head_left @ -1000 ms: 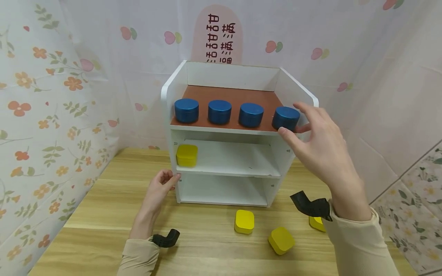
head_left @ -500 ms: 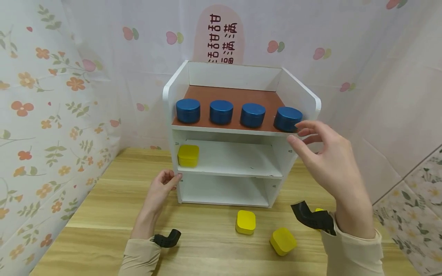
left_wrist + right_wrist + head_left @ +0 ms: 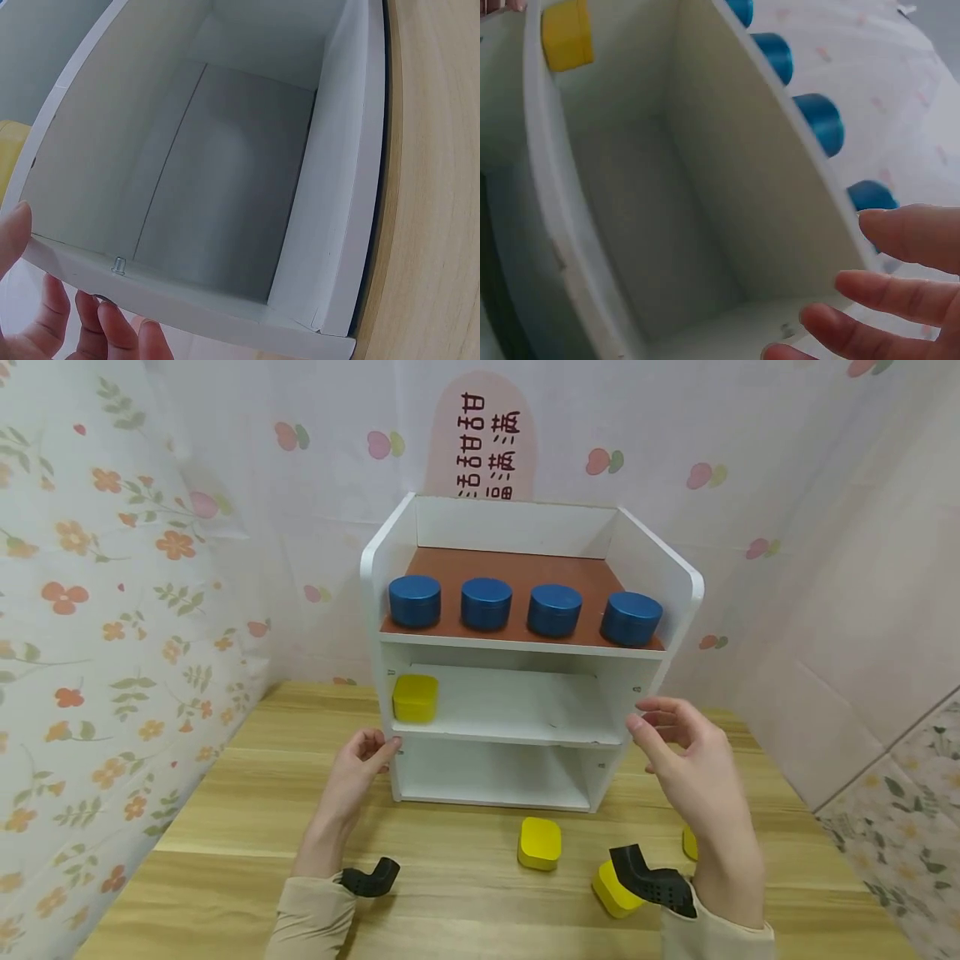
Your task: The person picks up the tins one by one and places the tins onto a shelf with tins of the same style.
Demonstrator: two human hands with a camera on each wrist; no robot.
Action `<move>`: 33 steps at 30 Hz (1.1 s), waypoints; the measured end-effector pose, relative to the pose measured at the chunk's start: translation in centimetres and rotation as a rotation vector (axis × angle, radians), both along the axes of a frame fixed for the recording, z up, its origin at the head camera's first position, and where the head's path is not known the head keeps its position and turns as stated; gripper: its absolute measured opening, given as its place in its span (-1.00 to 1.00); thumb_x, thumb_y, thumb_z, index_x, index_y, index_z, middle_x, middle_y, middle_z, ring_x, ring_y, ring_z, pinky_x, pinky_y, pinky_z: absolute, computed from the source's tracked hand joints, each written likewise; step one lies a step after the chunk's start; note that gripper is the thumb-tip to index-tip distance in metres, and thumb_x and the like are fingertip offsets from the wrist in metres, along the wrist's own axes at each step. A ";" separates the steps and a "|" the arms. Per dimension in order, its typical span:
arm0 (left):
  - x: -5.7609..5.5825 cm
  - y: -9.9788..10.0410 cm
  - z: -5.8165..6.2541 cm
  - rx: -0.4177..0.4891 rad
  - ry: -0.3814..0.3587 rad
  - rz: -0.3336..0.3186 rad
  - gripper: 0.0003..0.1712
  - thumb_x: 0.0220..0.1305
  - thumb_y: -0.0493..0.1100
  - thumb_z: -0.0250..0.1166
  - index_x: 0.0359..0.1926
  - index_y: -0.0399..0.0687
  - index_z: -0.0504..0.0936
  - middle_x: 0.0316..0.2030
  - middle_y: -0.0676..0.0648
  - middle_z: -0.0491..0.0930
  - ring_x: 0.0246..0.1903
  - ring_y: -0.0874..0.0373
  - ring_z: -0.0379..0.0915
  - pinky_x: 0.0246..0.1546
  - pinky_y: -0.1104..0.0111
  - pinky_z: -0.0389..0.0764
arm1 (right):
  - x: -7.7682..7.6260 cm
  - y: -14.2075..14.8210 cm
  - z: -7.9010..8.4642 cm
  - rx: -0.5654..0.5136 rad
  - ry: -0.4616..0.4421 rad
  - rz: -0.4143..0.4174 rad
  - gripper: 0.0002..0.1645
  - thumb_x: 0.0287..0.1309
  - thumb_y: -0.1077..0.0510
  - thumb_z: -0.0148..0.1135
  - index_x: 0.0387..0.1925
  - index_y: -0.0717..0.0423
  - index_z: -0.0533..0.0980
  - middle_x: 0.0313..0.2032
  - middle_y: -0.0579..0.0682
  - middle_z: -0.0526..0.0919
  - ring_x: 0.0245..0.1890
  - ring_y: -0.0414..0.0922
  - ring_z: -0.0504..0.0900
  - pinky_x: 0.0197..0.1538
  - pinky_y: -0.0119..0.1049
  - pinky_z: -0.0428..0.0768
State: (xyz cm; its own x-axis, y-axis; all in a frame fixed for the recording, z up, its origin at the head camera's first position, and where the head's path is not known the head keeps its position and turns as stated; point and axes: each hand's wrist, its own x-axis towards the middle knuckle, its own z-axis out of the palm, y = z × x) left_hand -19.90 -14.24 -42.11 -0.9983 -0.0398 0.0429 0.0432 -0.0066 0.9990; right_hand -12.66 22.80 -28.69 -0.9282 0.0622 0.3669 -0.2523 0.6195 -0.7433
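- Head view: a white shelf unit [image 3: 525,693] stands on the wooden bench [image 3: 225,827], backed against a flowered curtain.
- Its brown top level carries four blue tins [image 3: 486,603] in a row, apart from one another.
- On the middle shelf a single yellow box [image 3: 415,697] sits at the far left end, close to the side wall.
- The left hand [image 3: 358,770] rests at the unit's left front edge, level with the middle shelf; its fingers are loosely bent with the tips against the white panel, holding nothing.
- The right hand [image 3: 686,760] hangs just beside the right front edge at about the same height, fingers loosely spread and lightly bent, with nothing between them; whether they touch the panel I cannot tell.
- Three more yellow boxes lie on the bench in front of the unit: one [image 3: 539,843] near the middle, one [image 3: 615,889] partly behind the black strap on the right wrist, one [image 3: 690,843] half hidden by the right forearm.
- Left wrist view: the camera looks into a bare white compartment [image 3: 225,165]; fingertips [image 3: 112,322] lie along its front edge near a small peg, and a sliver of the yellow box shows at the left border.
- Right wrist view: the inside of the unit seen sideways, the yellow box [image 3: 566,34] at the far end, blue tins [image 3: 821,120] lined up beyond the panel, and straight spread fingers [image 3: 900,296] just off the near edge.
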 end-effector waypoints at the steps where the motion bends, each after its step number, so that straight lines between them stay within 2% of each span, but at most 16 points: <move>1: 0.0 0.0 -0.1 0.003 0.000 0.000 -0.62 0.35 -0.08 0.30 -0.10 -0.25 0.34 -0.20 -0.10 0.40 -0.17 0.08 0.31 -0.08 0.28 0.45 | 0.0 0.0 -0.6 -0.014 -0.011 -0.002 -0.52 0.37 -0.06 0.16 0.18 0.13 0.45 -0.04 0.06 0.53 -0.17 -0.19 0.52 -0.34 -0.38 0.59; 5: -0.1 0.1 -0.2 0.006 0.007 0.002 -0.63 0.35 -0.09 0.29 -0.10 -0.25 0.34 -0.20 -0.10 0.40 -0.17 0.08 0.32 -0.09 0.29 0.45 | 0.1 0.0 -2.9 -0.066 -0.045 0.007 -0.54 0.37 -0.03 0.17 0.15 0.16 0.46 -0.04 0.08 0.54 -0.20 -0.22 0.57 -0.33 -0.33 0.62; 9: -0.1 0.2 -0.3 0.004 0.011 -0.003 -0.63 0.35 -0.09 0.29 -0.10 -0.25 0.35 -0.19 -0.10 0.40 -0.17 0.07 0.31 -0.04 0.21 0.44 | 0.6 -0.2 -5.3 -0.105 -0.074 0.021 -0.58 0.37 0.02 0.19 0.12 0.17 0.47 -0.05 0.09 0.55 -0.17 -0.14 0.57 -0.33 -0.28 0.65; 16: -0.1 0.1 -0.4 0.005 0.013 0.006 -0.64 0.36 -0.09 0.29 -0.10 -0.24 0.34 -0.20 -0.10 0.39 -0.16 0.06 0.31 -0.04 0.20 0.43 | 0.9 -1.7 -8.8 -0.089 -0.147 0.046 -0.65 0.33 0.05 0.23 0.06 0.14 0.51 -0.07 0.06 0.58 -0.09 -0.01 0.56 -0.29 -0.27 0.64; 22: -0.1 0.0 -0.2 0.005 0.005 0.001 -0.63 0.36 -0.08 0.29 -0.09 -0.23 0.34 -0.19 -0.10 0.40 -0.17 0.07 0.31 -0.04 0.22 0.44 | 1.1 -3.2 -11.3 -0.006 -0.164 0.029 -0.69 0.24 0.14 0.33 0.00 0.08 0.55 -0.02 0.00 0.58 -0.07 -0.05 0.58 -0.18 -0.19 0.56; 29: 0.0 0.0 -0.1 0.000 0.006 -0.005 -0.61 0.36 -0.06 0.29 -0.07 -0.23 0.34 -0.18 -0.10 0.39 -0.16 0.07 0.30 -0.03 0.22 0.44 | 1.3 -4.4 -13.5 -0.012 -0.166 0.084 -0.57 0.13 0.25 0.40 0.05 0.06 0.52 0.08 0.11 0.48 0.10 0.17 0.48 -0.07 -0.06 0.61; 33: 0.1 0.1 -0.1 -0.002 0.012 -0.001 -0.63 0.36 -0.08 0.28 -0.09 -0.24 0.35 -0.19 -0.10 0.39 -0.17 0.07 0.31 -0.07 0.25 0.45 | 1.4 -4.8 -14.4 -0.008 -0.182 0.109 -0.47 0.09 0.26 0.43 0.11 0.09 0.48 0.11 0.17 0.43 0.13 0.22 0.43 -0.02 0.00 0.59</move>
State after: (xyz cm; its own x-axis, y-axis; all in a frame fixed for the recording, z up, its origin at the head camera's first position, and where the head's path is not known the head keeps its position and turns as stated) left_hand -19.85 -14.16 -42.26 -0.9977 -0.0391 0.0552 0.0554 -0.0042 0.9985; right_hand -11.23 18.00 -43.10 -0.9806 -0.0403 0.1920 -0.1784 0.5899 -0.7875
